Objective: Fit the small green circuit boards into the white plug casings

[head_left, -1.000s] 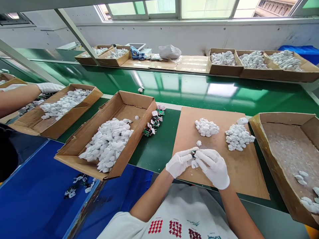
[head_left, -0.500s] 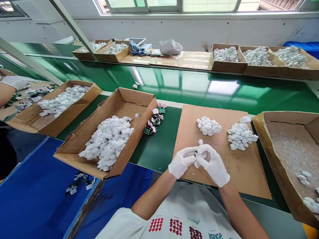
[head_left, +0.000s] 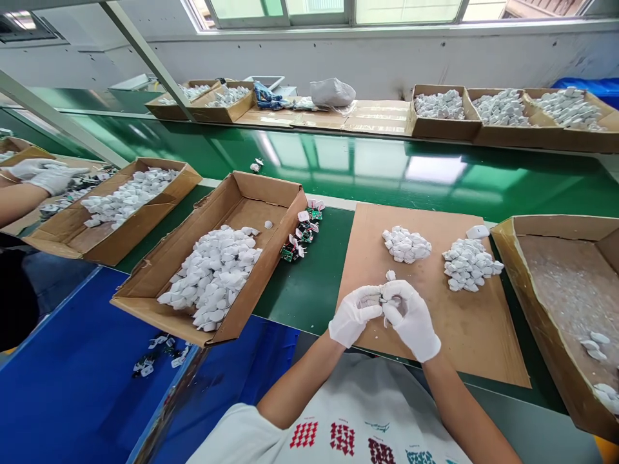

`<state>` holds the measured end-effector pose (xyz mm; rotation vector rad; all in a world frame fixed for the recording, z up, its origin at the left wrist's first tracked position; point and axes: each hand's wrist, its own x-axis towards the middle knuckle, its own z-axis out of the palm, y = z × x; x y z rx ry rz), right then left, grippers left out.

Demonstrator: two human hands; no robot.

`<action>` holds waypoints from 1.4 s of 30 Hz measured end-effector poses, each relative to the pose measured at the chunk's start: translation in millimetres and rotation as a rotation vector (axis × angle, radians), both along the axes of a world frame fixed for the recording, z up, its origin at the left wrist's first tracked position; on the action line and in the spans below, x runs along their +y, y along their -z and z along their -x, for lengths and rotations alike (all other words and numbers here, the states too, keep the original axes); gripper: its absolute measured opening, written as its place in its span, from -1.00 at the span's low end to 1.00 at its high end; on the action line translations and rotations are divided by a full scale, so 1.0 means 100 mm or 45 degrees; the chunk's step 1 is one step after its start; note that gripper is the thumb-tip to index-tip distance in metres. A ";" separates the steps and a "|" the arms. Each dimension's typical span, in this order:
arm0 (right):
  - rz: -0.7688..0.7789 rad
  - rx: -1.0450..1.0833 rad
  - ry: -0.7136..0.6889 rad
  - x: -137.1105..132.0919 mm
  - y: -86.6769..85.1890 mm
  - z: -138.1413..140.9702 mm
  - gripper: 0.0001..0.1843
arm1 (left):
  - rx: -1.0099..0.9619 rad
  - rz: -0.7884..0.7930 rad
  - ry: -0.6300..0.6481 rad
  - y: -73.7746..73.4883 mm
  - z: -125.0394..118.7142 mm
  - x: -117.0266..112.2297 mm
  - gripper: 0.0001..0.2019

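Note:
Both of my hands wear white gloves and meet over the near part of a brown cardboard sheet (head_left: pixel 464 341). My left hand (head_left: pixel 354 317) pinches a small white plastic piece (head_left: pixel 385 301) with a dark bit at its edge. The fingers of my right hand (head_left: pixel 411 322) close on the same piece from the other side and cover most of it. Just beyond my fingertips lies a loose white piece (head_left: pixel 390 275). Farther up the sheet are two heaps of white pieces, a smaller heap (head_left: pixel 407 245) and a larger heap (head_left: pixel 471 265).
Left of the sheet stands a carton (head_left: pixel 264 287) of white pieces, with small green circuit boards (head_left: pixel 305 227) along its side. A carton (head_left: pixel 546 322) with a few pieces stands right. Beyond runs a green belt (head_left: pixel 338 161). A co-worker's gloved hands (head_left: pixel 46 175) are far left.
My hands stay together on the piece, with only a slight shift of the right hand. The view has swung a little left. Two co-worker's hands now show. The small item on the belt sits farther left.

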<state>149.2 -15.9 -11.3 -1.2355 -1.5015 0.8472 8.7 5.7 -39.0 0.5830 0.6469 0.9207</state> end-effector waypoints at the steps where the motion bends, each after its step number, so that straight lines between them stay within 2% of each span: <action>1: -0.029 -0.027 -0.020 -0.01 0.01 -0.03 -0.85 | -0.010 -0.006 -0.006 -0.01 0.00 0.00 -0.53; 5: -0.197 -0.169 0.016 -0.05 0.03 -0.18 -0.71 | 0.017 -0.014 -0.072 -0.03 0.01 -0.01 -0.53; 13: -0.425 -0.465 -0.020 -0.05 -0.02 -0.24 -0.69 | 0.072 -0.106 -0.020 0.06 0.02 0.00 -0.54; 20: -0.269 -0.319 -0.240 0.00 -0.11 -0.21 -0.62 | 0.228 -0.189 -0.048 -0.09 0.00 -0.05 -0.55; 27: -0.333 -0.301 0.108 -0.03 -0.08 -0.08 -0.72 | 0.252 -0.226 -0.156 -0.10 -0.04 -0.07 -0.53; 29: -0.329 -0.291 0.109 -0.03 -0.08 -0.07 -0.68 | 0.226 -0.276 -0.152 -0.10 -0.05 -0.07 -0.55; 32: -0.315 -0.253 0.017 -0.03 -0.10 -0.06 -0.61 | 0.131 -0.405 -0.113 -0.15 -0.07 -0.10 -0.48; 35: -0.280 -0.185 -0.026 -0.04 -0.10 -0.06 -0.58 | 0.099 -0.413 -0.135 -0.19 -0.10 -0.17 -0.38; 40: -0.343 -0.140 0.048 -0.04 -0.09 -0.02 -0.62 | 0.220 -0.453 -0.203 -0.16 -0.14 -0.25 -0.51; 42: -0.348 -0.156 0.088 -0.04 -0.09 -0.02 -0.66 | 0.224 -0.421 -0.194 -0.14 -0.15 -0.25 -0.49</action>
